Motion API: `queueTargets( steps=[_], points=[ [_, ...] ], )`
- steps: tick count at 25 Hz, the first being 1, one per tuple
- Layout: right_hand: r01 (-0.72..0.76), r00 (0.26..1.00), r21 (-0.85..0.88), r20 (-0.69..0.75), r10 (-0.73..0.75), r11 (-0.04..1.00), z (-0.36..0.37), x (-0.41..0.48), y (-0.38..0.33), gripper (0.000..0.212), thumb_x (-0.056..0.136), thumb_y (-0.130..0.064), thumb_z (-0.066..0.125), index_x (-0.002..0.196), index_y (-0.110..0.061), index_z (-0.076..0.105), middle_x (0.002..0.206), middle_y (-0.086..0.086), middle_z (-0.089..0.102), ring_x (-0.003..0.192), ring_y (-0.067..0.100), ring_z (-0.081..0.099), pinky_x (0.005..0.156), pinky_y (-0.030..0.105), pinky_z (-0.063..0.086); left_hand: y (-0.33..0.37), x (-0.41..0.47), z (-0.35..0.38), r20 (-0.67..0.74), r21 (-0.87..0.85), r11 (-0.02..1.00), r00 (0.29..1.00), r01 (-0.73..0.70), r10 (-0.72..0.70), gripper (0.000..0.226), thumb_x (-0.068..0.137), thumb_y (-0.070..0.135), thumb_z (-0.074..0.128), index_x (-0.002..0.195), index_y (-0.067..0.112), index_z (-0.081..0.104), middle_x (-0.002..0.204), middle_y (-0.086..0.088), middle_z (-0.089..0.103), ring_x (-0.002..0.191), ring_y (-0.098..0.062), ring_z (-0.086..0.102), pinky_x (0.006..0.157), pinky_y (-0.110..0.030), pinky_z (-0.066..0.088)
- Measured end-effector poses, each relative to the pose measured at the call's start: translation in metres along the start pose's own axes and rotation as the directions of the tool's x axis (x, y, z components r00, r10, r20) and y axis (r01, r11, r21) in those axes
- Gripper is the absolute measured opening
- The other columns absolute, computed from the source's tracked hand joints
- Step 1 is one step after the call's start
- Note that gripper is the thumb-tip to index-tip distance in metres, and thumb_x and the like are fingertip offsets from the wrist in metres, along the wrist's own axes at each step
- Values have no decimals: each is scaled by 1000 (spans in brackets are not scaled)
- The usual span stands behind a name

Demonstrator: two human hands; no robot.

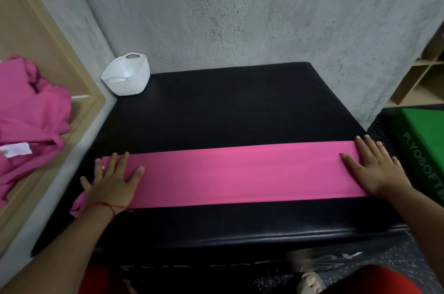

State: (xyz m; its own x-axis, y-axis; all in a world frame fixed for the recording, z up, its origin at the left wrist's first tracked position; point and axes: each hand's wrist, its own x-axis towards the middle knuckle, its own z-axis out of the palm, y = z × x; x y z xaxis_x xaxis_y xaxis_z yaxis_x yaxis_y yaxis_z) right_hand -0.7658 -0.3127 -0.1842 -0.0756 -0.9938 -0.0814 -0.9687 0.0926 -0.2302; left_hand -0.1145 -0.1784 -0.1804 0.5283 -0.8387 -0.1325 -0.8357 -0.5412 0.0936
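A long pink cloth, folded into a flat band, lies across the black padded box from left to right. My left hand rests flat on its left end with fingers spread; a bit of cloth bunches out under the wrist. My right hand presses flat on the right end, fingers straight. Neither hand grips the cloth.
A white woven plastic basket stands at the box's far left corner against the concrete wall. A heap of pink fabric lies on a wooden shelf at left. A green padded box sits at right, wooden cubbies behind it.
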Motion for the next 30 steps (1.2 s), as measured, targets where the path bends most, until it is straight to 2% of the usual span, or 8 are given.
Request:
queueTargets(
  steps=[14, 16, 18, 20, 22, 25, 28, 30],
  points=[
    [-17, 1000, -51, -15, 16, 999, 0, 1, 0, 110, 76, -99, -6, 168, -39, -2, 177, -13, -9, 164, 20, 0, 129, 61, 13, 3, 9, -12, 153, -60, 994, 985, 91, -81, 88, 88, 90, 16, 162, 48, -6, 173, 13, -15, 160, -33, -7, 119, -73, 8],
    [-5, 1000, -45, -12, 5, 999, 3, -1, 2, 106, 79, -98, -4, 168, -39, -2, 177, -13, -9, 164, 21, 0, 129, 61, 14, 2, 1, -14, -13, -131, 987, 995, 97, -100, 93, 90, 86, 34, 165, 39, 4, 175, 3, -2, 158, -37, 10, 117, -70, 18],
    [-11, 1000, -39, -11, 11, 999, 6, -1, 4, 102, 83, -96, 0, 168, -40, -1, 177, -14, -8, 164, 21, 0, 129, 60, 15, -1, 0, -15, -204, -207, 956, 946, 208, -250, 100, 88, 78, 54, 162, 17, 25, 167, -17, 26, 147, -45, 34, 111, -65, 33],
    [-3, 1000, -31, -22, 2, 1000, 6, 0, 3, 99, 85, -95, 2, 168, -40, 0, 177, -14, -6, 164, 20, 1, 128, 60, 16, -10, 6, -29, -120, -198, 922, 925, 333, -360, 106, 81, 81, 61, 148, 1, 46, 149, -27, 49, 133, -46, 51, 106, -56, 43],
    [-9, 1000, -24, -30, 8, 1000, 3, 2, 1, 97, 87, -93, 6, 168, -40, 2, 177, -15, -3, 164, 19, 2, 128, 60, 16, -16, 13, -52, 82, -218, 910, 936, 352, -342, 99, 77, 78, 70, 133, -4, 62, 129, -25, 64, 111, -41, 64, 93, -44, 50],
    [-9, 999, -9, -46, 9, 1000, 4, -1, 2, 96, 88, -93, 9, 168, -41, 5, 177, -16, 0, 164, 18, 4, 128, 60, 17, -24, 20, -71, 262, -257, 898, 921, 356, -290, 83, 78, 60, 84, 131, -1, 65, 126, -20, 67, 103, -33, 66, 90, -37, 51],
    [-9, 999, 0, -46, 9, 1000, 1, 1, 2, 95, 88, -94, 9, 168, -42, 5, 177, -16, 1, 164, 18, 4, 128, 60, 18, -26, 14, -76, 335, -389, 844, 910, 371, -245, 45, 82, 32, 88, 113, 4, 72, 114, -20, 72, 97, -35, 69, 85, -38, 53],
    [-6, 999, 0, -46, 6, 1000, 2, 1, 2, 96, 87, -94, 8, 168, -42, 5, 177, -16, 1, 164, 19, 5, 128, 60, 18, -24, 16, -85, 278, -395, 839, 919, 374, -279, 31, 86, 30, 83, 95, 3, 72, 106, -21, 69, 94, -35, 66, 78, -36, 49]
  ],
)
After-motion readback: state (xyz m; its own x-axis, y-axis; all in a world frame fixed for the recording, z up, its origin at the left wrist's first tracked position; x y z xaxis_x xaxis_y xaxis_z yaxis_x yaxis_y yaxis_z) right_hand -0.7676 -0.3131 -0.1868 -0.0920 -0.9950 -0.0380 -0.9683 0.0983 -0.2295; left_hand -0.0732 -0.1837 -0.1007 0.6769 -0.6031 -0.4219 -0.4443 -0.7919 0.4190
